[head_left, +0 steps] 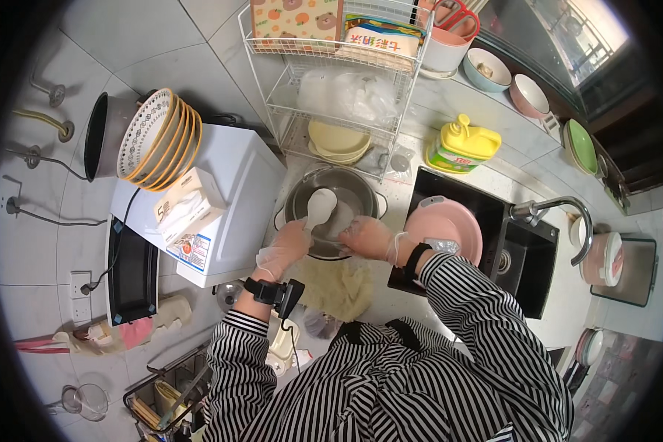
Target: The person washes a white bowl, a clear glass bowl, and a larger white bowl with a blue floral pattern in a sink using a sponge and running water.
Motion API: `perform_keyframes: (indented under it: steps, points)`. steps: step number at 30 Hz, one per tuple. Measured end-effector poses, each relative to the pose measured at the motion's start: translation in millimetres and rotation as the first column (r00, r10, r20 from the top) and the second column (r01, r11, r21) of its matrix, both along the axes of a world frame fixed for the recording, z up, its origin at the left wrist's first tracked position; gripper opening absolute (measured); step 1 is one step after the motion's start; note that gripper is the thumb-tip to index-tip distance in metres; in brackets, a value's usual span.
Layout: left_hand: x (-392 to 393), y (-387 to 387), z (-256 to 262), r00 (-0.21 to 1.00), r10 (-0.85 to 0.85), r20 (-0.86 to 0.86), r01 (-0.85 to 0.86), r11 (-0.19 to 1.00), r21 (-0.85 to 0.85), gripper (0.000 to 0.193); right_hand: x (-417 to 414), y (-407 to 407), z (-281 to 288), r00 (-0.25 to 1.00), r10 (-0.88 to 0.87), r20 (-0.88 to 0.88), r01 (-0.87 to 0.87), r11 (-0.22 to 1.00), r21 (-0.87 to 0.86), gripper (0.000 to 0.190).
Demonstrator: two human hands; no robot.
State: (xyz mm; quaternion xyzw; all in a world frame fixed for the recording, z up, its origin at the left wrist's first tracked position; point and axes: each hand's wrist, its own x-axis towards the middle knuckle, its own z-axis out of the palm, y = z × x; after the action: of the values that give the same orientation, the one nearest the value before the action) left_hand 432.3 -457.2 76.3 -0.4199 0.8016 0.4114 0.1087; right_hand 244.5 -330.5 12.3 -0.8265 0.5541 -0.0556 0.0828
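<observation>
A steel pot (337, 178) with side handles stands on the counter in front of me, a cloudy liquid or wet film at its bottom. My left hand (290, 241), in a clear disposable glove, grips the handle of a white ladle or rice paddle (322, 204). Its broad head is over the pot's inside. Also gloved, my right hand (366, 236) has its fingers curled at the pot's near right side. Whether it pinches something or holds the rim is hidden by the fingers and glove. A cream-coloured cloth or mat (337, 284) lies just below the pot.
Right of the pot, a pink basin (445, 224) sits in the black sink (428, 185) beside a faucet (583, 221). A yellow detergent bottle (461, 145) stands behind. At left, a white appliance (243, 182) bears a tissue box (190, 204) and stacked bowls (157, 141). A wire rack (273, 119) rises behind the pot.
</observation>
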Motion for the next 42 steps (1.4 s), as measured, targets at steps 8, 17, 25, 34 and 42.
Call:
perform_keyframes:
  steps: [8, 17, 25, 34, 42]
  points:
    - [-1, 8, -10, 0.983, 0.177, 0.051, -0.184, 0.946, 0.268, 0.053, -9, 8, -6, 0.978, 0.104, 0.179, -0.066, 0.976, -0.207, 0.035]
    - [9, 13, 1, 0.973, 0.186, 0.135, -0.207, 0.965, 0.163, 0.064, -19, 19, 32, 0.81, -0.3, 0.505, 0.507, 0.791, -0.343, 0.039]
    - [-7, 9, -18, 0.978, 0.177, 0.111, -0.07, 0.777, -0.625, 0.109, 2, 25, 23, -0.035, -0.86, 0.509, 0.888, 0.207, 0.411, 0.093]
    - [-21, -28, -28, 0.96, 0.108, 0.26, -0.001, 0.925, -0.38, 0.107, -37, -20, 19, 0.263, -0.951, 0.166, 0.751, 0.309, 0.584, 0.062]
    - [-25, -20, -31, 0.943, 0.27, 0.195, -0.199, 0.926, -0.321, 0.089, -29, -14, 17, 0.176, -0.98, 0.091, 0.791, 0.196, 0.579, 0.053]
